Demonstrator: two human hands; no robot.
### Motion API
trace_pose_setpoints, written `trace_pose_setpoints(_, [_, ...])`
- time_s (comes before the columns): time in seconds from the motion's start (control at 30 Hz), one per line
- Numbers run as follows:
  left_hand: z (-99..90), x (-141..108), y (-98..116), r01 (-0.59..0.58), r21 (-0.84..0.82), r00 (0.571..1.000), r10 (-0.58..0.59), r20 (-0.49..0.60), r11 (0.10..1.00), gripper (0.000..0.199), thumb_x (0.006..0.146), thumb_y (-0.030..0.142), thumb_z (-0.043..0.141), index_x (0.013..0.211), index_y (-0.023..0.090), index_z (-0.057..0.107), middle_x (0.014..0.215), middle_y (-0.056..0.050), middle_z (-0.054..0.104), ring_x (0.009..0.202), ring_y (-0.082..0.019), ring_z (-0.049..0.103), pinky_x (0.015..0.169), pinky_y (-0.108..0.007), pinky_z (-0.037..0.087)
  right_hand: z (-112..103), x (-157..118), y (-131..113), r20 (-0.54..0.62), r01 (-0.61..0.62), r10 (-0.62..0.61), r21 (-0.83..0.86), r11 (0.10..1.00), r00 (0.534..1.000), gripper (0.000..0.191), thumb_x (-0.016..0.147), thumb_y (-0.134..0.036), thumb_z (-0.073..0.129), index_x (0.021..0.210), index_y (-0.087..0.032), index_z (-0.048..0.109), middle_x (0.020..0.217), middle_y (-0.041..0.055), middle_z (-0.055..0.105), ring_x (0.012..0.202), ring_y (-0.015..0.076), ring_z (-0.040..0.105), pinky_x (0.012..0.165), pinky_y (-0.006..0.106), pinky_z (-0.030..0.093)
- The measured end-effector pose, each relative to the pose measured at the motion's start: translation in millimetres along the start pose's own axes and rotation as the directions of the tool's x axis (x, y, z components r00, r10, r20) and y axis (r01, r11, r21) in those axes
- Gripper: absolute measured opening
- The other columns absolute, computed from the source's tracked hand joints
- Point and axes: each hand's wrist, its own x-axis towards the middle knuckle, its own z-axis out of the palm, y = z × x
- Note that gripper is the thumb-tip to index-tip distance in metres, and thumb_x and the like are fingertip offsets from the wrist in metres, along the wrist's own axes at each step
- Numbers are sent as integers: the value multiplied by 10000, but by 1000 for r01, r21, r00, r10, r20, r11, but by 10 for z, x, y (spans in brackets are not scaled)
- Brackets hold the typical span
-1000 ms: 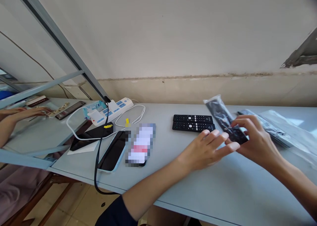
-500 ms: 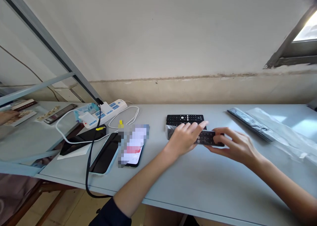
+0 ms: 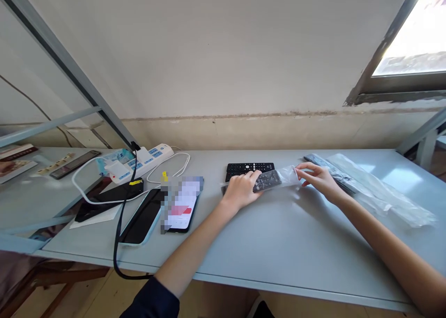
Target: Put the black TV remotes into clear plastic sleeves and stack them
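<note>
My left hand is closed around the middle of a black remote control, which sits inside a clear plastic bag. With fingertips pinched together, my right hand grips the bag's loose end to the right of the remote. Just behind my left hand, bare black remotes lie side by side on the desk, the nearer one partly hidden. To the right of my right hand are more bagged remotes and clear plastic bags.
On the left lie a light-blue-edged phone, a phone with its screen lit and a dark phone. A white power strip with white and black cables stands behind them. Metal bed-frame bars cross the left side.
My right hand has moved off the remote's right end to the bag's loose end, which now extends rightward. My left hand still holds the remote. The view has turned slightly right.
</note>
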Motion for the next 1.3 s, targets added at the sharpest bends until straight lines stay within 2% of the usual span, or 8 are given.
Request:
trace_pose_setpoints(0.17, [5, -13, 11, -41, 34, 999, 40, 12, 999, 395, 836, 373, 636, 1182, 204, 546, 1036, -39, 702, 889, -230, 689, 647, -286, 490, 46, -40, -50, 214, -38, 42, -21, 999, 976, 657, 425, -780, 694, 631, -157, 664, 951, 118, 600, 680, 144, 541, 458, 235, 460])
trace_pose_setpoints(0.33, [2, -17, -7, -96, 61, 995, 94, 37, 994, 357, 830, 359, 647, 1142, 203, 568, 1018, -36, 699, 904, -217, 679, 660, -274, 467, 56, -31, 0, 462, -107, 129, -73, 992, 878, 632, 494, -779, 664, 629, -162, 654, 739, 97, 631, 590, 131, 521, 466, 242, 451])
trace_pose_setpoints(0.5, [-4, -28, -5, -170, 122, 985, 165, 48, 978, 413, 858, 382, 630, 1213, 196, 530, 1049, -45, 680, 900, -207, 669, 672, -286, 443, 70, -17, 29, 480, -166, 222, -157, 973, 849, 653, 461, -776, 670, 697, -169, 635, 704, 105, 666, 550, 135, 530, 463, 242, 430])
trace_pose_setpoints(0.87, [-20, -97, 100, -292, 280, 951, 308, -13, 914, 434, 852, 323, 658, 1235, 175, 516, 979, -38, 669, 819, -168, 647, 635, -269, 383, 96, -72, -134, 538, -105, 185, -177, 979, 823, 621, 484, -782, 656, 586, -170, 646, 644, 91, 630, 538, 112, 473, 439, 224, 406])
trace_pose_setpoints(1.03, [-75, -59, 41, -253, 241, 966, 257, 16, 937, 421, 853, 333, 659, 1233, 206, 526, 1015, -39, 671, 896, -189, 636, 689, -277, 393, 105, -52, -117, 475, -53, 117, -145, 988, 872, 628, 459, -794, 663, 540, -171, 643, 912, 144, 657, 578, 136, 519, 401, 253, 417])
trace_pose_setpoints(1.17, [-119, -7, -84, -170, 192, 984, 176, -19, 967, 408, 850, 316, 665, 1224, 237, 522, 1057, -26, 673, 951, -193, 620, 746, -279, 399, 29, -17, -117, 392, 11, 26, -91, 996, 919, 582, 482, -767, 687, 446, -193, 599, 1016, 154, 633, 818, 243, 587, 406, 253, 442])
trace_pose_setpoints(1.23, [-132, 9, -132, -124, 161, 990, 134, -52, 979, 411, 844, 311, 669, 1220, 238, 519, 1071, -26, 673, 967, -194, 614, 764, -279, 403, -38, 5, -103, 295, 9, 4, -44, 999, 955, 536, 472, -731, 718, 463, -206, 609, 967, 150, 634, 945, 294, 565, 412, 251, 448])
trace_pose_setpoints(1.3, [-127, 18, -159, -87, 130, 991, 99, -92, 988, 408, 838, 294, 668, 1213, 226, 522, 1073, -30, 674, 970, -196, 611, 765, -280, 407, -101, 33, -80, 104, -39, 33, 51, 998, 994, 491, 438, -679, 756, 521, -215, 619, 937, 137, 627, 949, 299, 557, 407, 256, 439])
